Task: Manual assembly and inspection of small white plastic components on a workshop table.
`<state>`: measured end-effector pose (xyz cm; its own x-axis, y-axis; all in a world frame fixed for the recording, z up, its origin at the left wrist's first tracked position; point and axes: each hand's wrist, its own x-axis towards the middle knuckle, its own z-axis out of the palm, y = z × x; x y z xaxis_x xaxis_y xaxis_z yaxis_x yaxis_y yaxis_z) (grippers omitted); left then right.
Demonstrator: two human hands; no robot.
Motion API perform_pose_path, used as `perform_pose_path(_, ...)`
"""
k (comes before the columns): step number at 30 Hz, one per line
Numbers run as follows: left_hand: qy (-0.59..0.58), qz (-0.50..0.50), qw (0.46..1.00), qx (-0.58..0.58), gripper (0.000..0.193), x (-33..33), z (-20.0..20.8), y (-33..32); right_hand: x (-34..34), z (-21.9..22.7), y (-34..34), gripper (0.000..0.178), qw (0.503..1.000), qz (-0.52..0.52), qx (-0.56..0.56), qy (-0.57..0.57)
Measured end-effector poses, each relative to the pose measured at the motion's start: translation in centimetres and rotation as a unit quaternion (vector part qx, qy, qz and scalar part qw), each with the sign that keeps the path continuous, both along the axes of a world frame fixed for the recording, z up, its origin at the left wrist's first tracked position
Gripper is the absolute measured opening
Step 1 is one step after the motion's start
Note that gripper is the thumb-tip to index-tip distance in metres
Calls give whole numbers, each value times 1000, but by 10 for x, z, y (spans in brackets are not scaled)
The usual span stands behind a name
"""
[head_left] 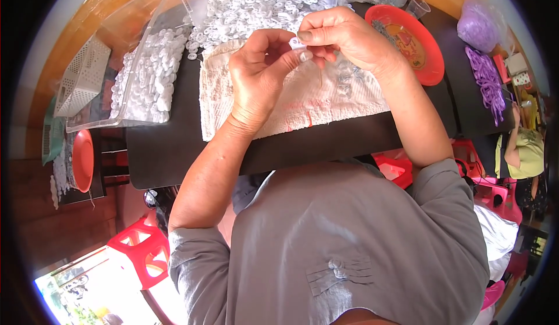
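Above a whitish towel [279, 118], my left hand [259, 77] pinches a small white plastic piece [296, 43] between thumb and fingers. My right hand [352, 39] meets it from the right, its thumb and forefinger closed at the edge of the same piece. Something thin, like a wire or thread, hangs below the right fingers; its kind is too fine to tell. Just beyond the hands lies a heap of small white discs [256, 4] with dark marks. Several greyish small parts lie on the towel by my right wrist, partly hidden.
Left of the towel, a clear plastic bin [110, 121] holds more white discs, beside a perforated white basket [86, 77]. A red plate [430, 51] stands at the right, with purple cords [486, 86] farther over. A red stool [140, 252] is lower left; another person [524, 153] sits far right.
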<state>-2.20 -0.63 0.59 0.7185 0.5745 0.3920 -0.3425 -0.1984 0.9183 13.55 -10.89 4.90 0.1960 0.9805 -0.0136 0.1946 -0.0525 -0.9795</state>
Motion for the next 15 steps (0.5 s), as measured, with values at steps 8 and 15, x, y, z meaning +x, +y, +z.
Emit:
perform_pose_path(8, -14, -10, 992, -123, 16, 3, -3, 10, -9, -21, 11, 20, 997, -43, 42, 37)
perform_pose_path(15, -20, 9, 992, -120, 19, 6, -2, 7, -14, -24, 10, 17, 991, -77, 18, 108)
